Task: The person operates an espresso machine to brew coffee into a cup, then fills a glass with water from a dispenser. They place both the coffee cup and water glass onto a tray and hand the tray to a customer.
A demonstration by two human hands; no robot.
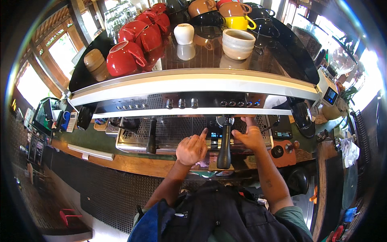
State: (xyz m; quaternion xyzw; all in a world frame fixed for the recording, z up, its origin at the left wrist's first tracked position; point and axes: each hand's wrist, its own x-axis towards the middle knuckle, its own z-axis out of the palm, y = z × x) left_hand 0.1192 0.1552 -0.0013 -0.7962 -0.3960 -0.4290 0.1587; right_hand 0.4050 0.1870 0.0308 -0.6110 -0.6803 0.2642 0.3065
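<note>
A portafilter (pixel 224 151) with a black handle is fitted in the espresso machine (pixel 193 101) and points toward me. Left of its handle, my left hand (pixel 192 149) has its index finger stretched toward a small scale (pixel 214 136) with a lit display on the drip tray. The other fingers of that hand are loosely bent, and no object shows in them. On the handle's right is my right hand (pixel 250 136), thumb and fingers apart. Its fingertips reach under the machine's front edge and are partly hidden. Whether the thumb touches the portafilter, I cannot tell.
Another portafilter (pixel 151 137) hangs at the left. Red cups (pixel 125 58), a white cup (pixel 184 34) and a speckled cup (pixel 238 43) stand on top of the machine. To the right are a second scale (pixel 282 131), a tamping mat (pixel 284 155) and a grinder (pixel 330 94).
</note>
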